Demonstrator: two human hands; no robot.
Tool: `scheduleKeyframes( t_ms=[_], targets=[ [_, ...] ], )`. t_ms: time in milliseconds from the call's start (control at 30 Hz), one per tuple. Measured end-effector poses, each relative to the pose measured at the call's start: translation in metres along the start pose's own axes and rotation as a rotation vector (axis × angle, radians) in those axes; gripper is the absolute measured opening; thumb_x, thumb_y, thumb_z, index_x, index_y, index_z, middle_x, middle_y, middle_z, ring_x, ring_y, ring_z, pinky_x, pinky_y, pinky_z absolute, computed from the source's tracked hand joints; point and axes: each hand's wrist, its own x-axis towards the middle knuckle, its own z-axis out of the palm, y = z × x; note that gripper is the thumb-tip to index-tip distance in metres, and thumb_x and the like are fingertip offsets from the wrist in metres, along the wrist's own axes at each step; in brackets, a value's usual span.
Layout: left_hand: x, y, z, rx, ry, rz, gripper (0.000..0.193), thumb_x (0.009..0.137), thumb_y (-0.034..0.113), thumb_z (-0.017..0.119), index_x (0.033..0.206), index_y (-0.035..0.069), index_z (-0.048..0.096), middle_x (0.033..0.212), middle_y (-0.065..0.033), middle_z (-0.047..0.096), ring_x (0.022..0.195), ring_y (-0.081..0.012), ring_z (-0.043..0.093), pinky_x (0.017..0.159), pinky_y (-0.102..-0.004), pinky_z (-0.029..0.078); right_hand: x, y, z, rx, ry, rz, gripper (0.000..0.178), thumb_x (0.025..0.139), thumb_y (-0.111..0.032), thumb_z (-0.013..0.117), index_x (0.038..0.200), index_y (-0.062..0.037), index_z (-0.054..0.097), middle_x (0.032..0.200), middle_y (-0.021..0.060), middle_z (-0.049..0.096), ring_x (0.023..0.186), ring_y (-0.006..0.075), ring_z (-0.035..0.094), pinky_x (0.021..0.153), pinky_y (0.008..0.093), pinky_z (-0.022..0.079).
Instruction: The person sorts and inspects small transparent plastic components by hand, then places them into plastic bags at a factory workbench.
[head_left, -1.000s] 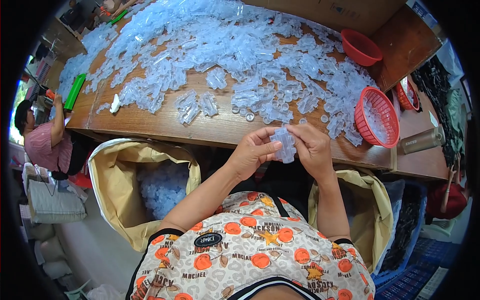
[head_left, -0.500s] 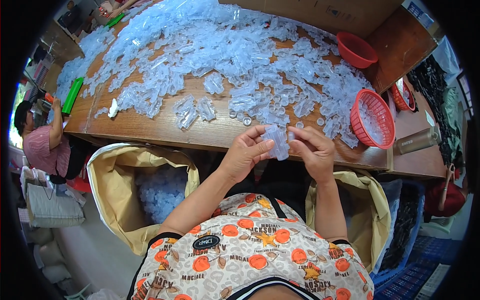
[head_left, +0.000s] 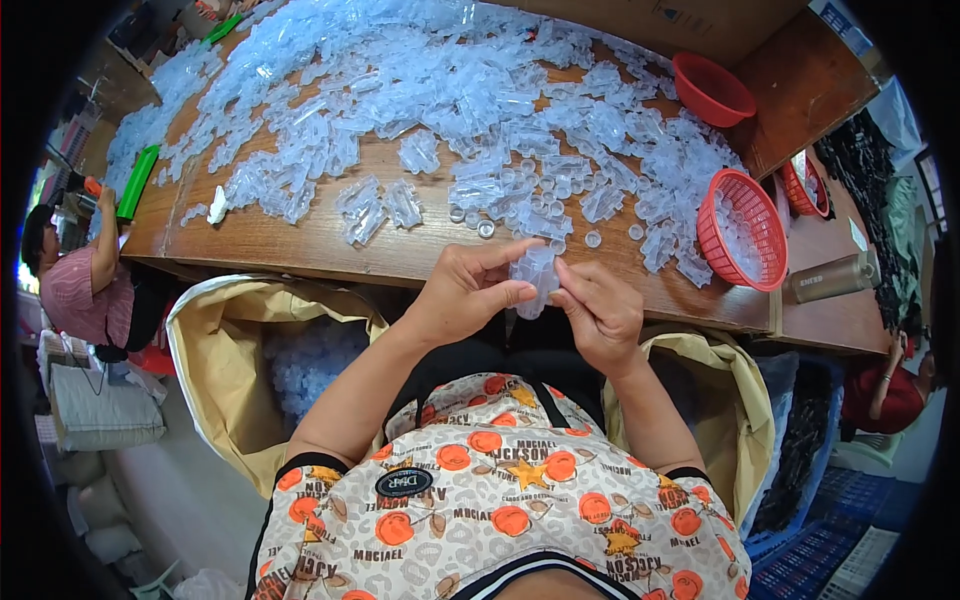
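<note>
At the near edge of the brown wooden table (head_left: 270, 240), my left hand (head_left: 462, 290) pinched a clear, ridged plastic piece (head_left: 534, 272) while my right hand (head_left: 603, 312) gripped its right side, the two-handed work seemingly needing a steady left hold next.

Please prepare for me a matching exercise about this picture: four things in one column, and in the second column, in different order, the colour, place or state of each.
Things:
1. Clear plastic piece
2. Large openwork basket
3. Left open sack
4. Bottle

Descriptions:
A. Grey-brown, right of the basket
B. Held in the left hand, with the right hand close at its side
C. Red, with small clear parts inside
D. Yellowish, mostly left of the left forearm

Right pairs: 1-B, 2-C, 3-D, 4-A
</note>
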Motion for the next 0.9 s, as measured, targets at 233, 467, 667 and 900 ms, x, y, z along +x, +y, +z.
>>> scheduleKeyframes(
  t_ms=[233,467,667,900],
  targets=[
    [-0.029,-0.015,-0.027,-0.169,-0.055,-0.260,0.048,0.084,0.000,0.071,0.131,0.000,0.059,0.107,-0.0039,0.068,0.094,-0.0097,0.063,0.083,-0.0259,0.052,-0.014,-0.014,0.020,-0.001,-0.076,-0.071,0.036,0.075,0.002,0.075,0.109,0.0032,0.066,0.086,0.0151,0.066,0.072,0.0293,0.065,0.062,0.0359,0.053],
    [-0.084,0.058,-0.104,1.280,-0.346,-0.653,0.069,0.068,0.023,0.083,0.130,0.008,0.060,0.093,-0.0207,0.070,0.086,-0.0362,0.067,0.081,-0.0411,0.052,-0.005,0.024,-0.024,-0.265,-0.009,0.211,0.015,0.081,-0.007,0.072,0.095,-0.0002,0.070,0.084,0.0127,0.068,0.067,0.0255,0.066,0.059,0.0345,0.051],
    [-0.022,0.045,-0.070,0.866,-0.054,-0.142,0.056,0.081,0.005,0.075,0.134,0.005,0.056,0.092,-0.0102,0.071,0.075,-0.0142,0.068,0.064,-0.0269,0.053,0.014,0.045,-0.024,-0.338,-0.022,0.295,0.015,0.081,-0.009,0.072,0.094,-0.0018,0.071,0.087,0.0114,0.069,0.075,0.0300,0.067,0.064,0.0362,0.051],
    [0.058,-0.021,-0.012,1.340,0.035,0.467,0.036,0.077,0.009,0.071,0.112,0.003,0.063,0.124,-0.0175,0.056,0.128,-0.0388,0.043,0.107,-0.0476,0.035,0.023,0.050,-0.021,-0.426,-0.093,0.272,0.016,0.081,-0.013,0.072,0.095,-0.0043,0.072,0.087,0.0109,0.069,0.078,0.0310,0.067,0.068,0.0393,0.052]
  ],
)
